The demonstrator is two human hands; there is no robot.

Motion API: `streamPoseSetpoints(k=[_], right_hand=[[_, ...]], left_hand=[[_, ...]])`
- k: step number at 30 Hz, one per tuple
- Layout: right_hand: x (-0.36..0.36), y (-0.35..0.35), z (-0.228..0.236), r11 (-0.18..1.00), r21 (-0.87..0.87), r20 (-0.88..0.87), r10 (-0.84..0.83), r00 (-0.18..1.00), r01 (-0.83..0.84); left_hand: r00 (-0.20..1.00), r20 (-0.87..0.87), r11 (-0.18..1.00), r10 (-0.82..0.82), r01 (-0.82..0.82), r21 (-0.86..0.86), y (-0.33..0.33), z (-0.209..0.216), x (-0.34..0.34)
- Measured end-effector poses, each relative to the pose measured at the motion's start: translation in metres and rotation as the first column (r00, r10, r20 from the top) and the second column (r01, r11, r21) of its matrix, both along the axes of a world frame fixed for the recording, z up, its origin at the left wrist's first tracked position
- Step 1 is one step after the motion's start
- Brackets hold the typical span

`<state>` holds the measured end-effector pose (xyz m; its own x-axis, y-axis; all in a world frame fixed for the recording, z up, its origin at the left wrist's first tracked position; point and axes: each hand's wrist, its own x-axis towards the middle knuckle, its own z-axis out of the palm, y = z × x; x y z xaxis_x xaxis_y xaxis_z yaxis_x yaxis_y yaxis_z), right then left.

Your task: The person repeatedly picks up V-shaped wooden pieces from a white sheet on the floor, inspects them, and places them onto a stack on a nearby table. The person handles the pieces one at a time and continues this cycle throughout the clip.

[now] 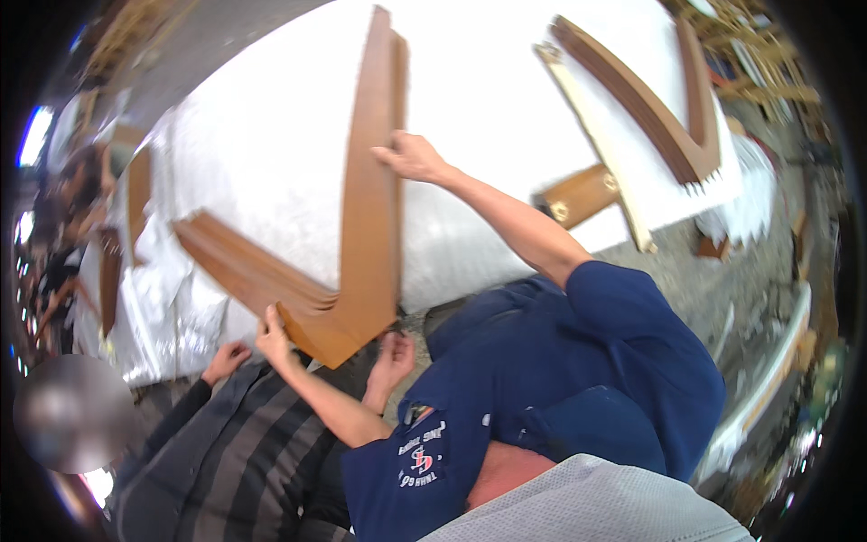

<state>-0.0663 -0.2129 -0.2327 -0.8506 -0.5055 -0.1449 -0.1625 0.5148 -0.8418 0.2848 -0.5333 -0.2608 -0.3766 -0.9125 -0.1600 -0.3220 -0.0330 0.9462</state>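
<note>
A large V-shaped piece of brown wooden moulding (366, 208) lies at the near edge of a white-covered table, its corner jutting toward me. My right hand (415, 156) grips the right edge of its long arm about halfway up, fingers bent over the edge. On the shorter, grooved arm, my left hand (274, 339) holds the lower edge close to the corner, thumb on top. A co-worker's hand (393, 361) is just under the corner; whether it touches the wood I cannot tell. Their other hand (226, 361) rests by the table edge at left.
At the right of the white table cover (488, 81) lie another V-shaped moulding (664, 144), a long pale wooden strip (596, 135) and a short brown block (578, 197) with round brass-coloured spots. The co-worker in a striped dark shirt (226, 452) stands close on my left. Clear plastic wrap (172, 316) hangs at the left.
</note>
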Motion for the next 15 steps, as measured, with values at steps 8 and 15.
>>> streamPoseSetpoints(k=[8, 15], right_hand=[[-0.038, 0.240, 0.012, 0.987, 0.060, -0.157, -0.138, 0.978, 0.148], [-0.091, 0.618, -0.013, 0.442, 0.666, -0.606, -0.148, 0.781, 0.601]], left_hand=[[0.874, 0.475, 0.767, -0.102, 0.374, -0.521, 0.081, 0.125, -0.080], [0.814, 0.324, 0.513, -0.482, 0.562, -0.649, 0.381, 0.108, -0.236]])
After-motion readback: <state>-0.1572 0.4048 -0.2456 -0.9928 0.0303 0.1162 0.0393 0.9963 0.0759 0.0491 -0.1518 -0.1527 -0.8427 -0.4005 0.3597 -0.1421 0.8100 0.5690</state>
